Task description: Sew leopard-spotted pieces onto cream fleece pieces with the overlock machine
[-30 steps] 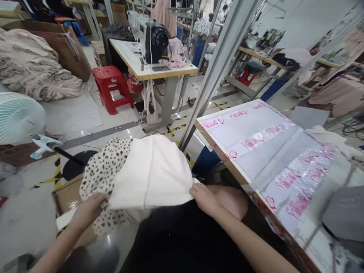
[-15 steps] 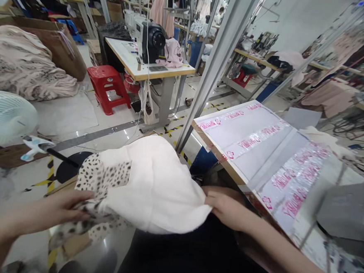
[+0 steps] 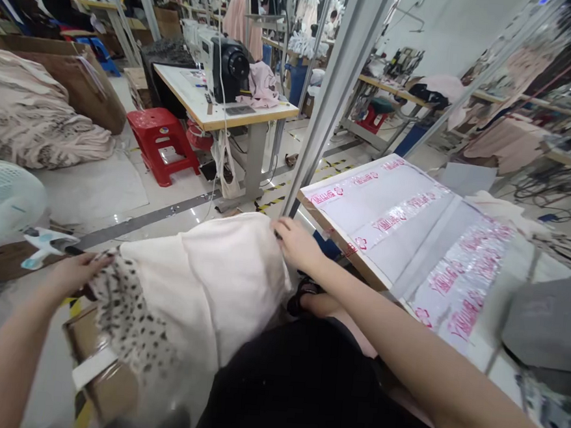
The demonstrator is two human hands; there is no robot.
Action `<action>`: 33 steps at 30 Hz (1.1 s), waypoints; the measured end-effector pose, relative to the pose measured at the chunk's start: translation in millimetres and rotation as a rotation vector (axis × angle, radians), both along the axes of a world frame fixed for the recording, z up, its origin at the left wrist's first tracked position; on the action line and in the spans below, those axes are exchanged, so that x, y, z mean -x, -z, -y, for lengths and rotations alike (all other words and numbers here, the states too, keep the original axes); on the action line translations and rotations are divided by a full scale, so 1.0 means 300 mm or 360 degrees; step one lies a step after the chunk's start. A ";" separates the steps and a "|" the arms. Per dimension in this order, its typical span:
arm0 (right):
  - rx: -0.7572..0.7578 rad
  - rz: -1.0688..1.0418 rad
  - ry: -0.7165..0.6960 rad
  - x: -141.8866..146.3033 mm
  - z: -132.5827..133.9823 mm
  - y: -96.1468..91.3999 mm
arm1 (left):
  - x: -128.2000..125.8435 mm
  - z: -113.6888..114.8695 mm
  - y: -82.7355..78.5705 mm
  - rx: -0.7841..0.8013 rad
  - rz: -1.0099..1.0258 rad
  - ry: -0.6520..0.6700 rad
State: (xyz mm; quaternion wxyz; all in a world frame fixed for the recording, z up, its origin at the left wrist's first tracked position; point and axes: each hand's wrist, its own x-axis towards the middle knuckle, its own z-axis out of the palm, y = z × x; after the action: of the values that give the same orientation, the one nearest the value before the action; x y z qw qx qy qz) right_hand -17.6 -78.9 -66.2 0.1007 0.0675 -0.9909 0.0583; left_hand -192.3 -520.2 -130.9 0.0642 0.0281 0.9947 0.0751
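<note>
A cream fleece-like garment (image 3: 212, 287) hangs in front of me, with a leopard-print lining (image 3: 131, 317) showing along its left part. My left hand (image 3: 73, 274) pinches the leopard-print edge at the far left. My right hand (image 3: 298, 244) grips the top of the cream fabric near its right side, close to the corner of a white board (image 3: 345, 205). Plastic bags (image 3: 461, 278) printed with pink lettering lie on that board, to the right of my right arm. The garment's lower part drapes over my dark lap.
A metal pole (image 3: 329, 113) rises just beyond the board. A white fan (image 3: 2, 204) stands at left, and a cardboard box (image 3: 98, 377) lies below the garment. Farther off are a sewing machine (image 3: 230, 70) on its table, a red stool (image 3: 158, 143) and piled beige fabric (image 3: 33, 118).
My hands have moved apart and raised the garment wider. My left hand went out to the left along the leopard edge, and my right hand moved up and away from me.
</note>
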 end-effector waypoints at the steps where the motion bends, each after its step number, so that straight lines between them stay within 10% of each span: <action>1: 0.0015 0.0066 -0.0026 -0.040 -0.004 0.051 | -0.002 -0.035 0.047 0.0048 0.0002 -0.0034; 8: 0.0048 0.0236 0.0436 -0.530 -0.190 0.292 | -0.130 -0.365 0.357 0.0042 -0.0229 0.0404; 14: 0.0066 0.0109 0.0972 -0.839 -0.176 0.405 | -0.058 -0.439 0.459 -0.0009 -0.0027 0.0393; 21: 0.0340 -0.0193 0.1344 -0.883 -0.014 0.487 | -0.094 -0.551 0.413 -0.0044 -0.0145 0.0377; 33: 0.0467 -0.0099 0.1476 -0.927 0.028 0.379 | -0.349 -1.241 0.568 0.0228 0.0092 0.1583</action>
State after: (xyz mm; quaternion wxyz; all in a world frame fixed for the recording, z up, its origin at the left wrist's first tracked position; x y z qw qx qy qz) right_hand 260.7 -87.3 -179.8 0.1539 -0.3944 -0.8944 0.1442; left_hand -87.5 -147.7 -301.5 0.1213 0.4923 0.8613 -0.0323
